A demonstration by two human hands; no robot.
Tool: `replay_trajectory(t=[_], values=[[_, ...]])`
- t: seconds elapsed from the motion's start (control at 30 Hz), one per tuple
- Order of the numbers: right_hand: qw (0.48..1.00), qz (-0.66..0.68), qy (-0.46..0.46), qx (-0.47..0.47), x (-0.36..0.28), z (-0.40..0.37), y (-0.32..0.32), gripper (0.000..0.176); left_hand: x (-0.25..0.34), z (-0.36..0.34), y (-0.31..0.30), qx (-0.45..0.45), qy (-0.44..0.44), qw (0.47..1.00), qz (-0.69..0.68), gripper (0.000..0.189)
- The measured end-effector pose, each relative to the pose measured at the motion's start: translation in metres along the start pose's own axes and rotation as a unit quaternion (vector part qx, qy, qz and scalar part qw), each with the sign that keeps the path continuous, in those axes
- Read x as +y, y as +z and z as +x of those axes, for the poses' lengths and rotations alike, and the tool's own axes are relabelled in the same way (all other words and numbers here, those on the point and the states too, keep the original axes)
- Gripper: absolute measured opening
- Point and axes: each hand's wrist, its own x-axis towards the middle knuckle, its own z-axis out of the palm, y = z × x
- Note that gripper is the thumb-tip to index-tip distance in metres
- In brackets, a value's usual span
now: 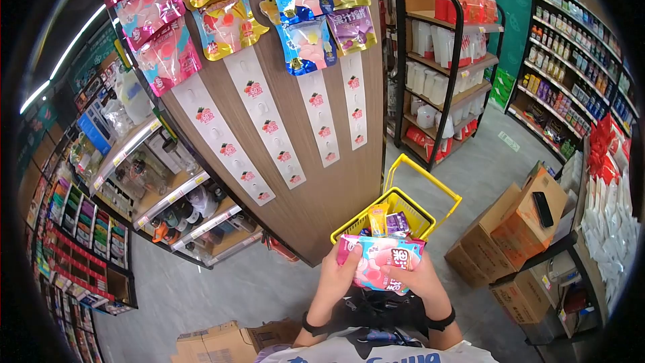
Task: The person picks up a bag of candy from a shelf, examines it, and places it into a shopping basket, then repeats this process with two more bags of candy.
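Note:
A pink and light-blue candy pouch (376,262) is held flat in front of my body, gripped from both sides. My left hand (339,270) closes on its left end, thumb on top. My right hand (415,275) pinches its right end with the thumb across the front. Just beyond the pouch stands a yellow shopping basket (430,218) with its handle raised. Inside it are a yellow packet (378,218) and a purple packet (398,223); the pouch hides part of the contents.
Ahead stands a brown wooden panel (316,205) with white hook strips (269,128); candy pouches (302,33) hang along its top. Cardboard boxes (484,242) are stacked at right, with a black phone (542,208) on one. Flattened cardboard (215,344) lies at lower left. Shelves (195,188) flank both sides.

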Motion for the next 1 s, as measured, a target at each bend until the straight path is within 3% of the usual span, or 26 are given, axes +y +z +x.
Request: replay_trajectory(t=[0.23, 0.33, 0.43, 0.63, 0.83, 1.0], values=[[1.000, -0.006, -0.029, -0.003, 0.004, 0.003, 0.001, 0.028, -0.002, -0.001, 0.003, 0.026, -0.010, 1.000, 0.012, 0.035], [1.000, -0.001, -0.006, 0.005, -0.006, 0.001, 0.006, 0.028, -0.004, 0.000, 0.004, 0.027, -0.010, 1.000, -0.008, 0.034], [0.997, -0.031, 0.072, -0.004, -0.013, 0.000, 0.003, 0.031, -0.008, 0.001, 0.004, 0.035, 0.002, 0.999, -0.004, 0.033], [1.000, 0.014, -0.015, 0.006, 0.002, 0.003, 0.004, 0.034, -0.013, 0.000, 0.006, 0.043, -0.010, 0.999, -0.001, 0.033], [1.000, -0.001, 0.023, 0.003, -0.006, 0.001, 0.003, 0.035, -0.009, 0.000, 0.007, 0.030, -0.023, 0.999, 0.000, 0.032], [0.998, 0.047, -0.025, -0.023, 0.006, 0.005, 0.001, 0.043, -0.013, 0.002, 0.006, 0.033, -0.021, 0.998, -0.048, 0.029]])
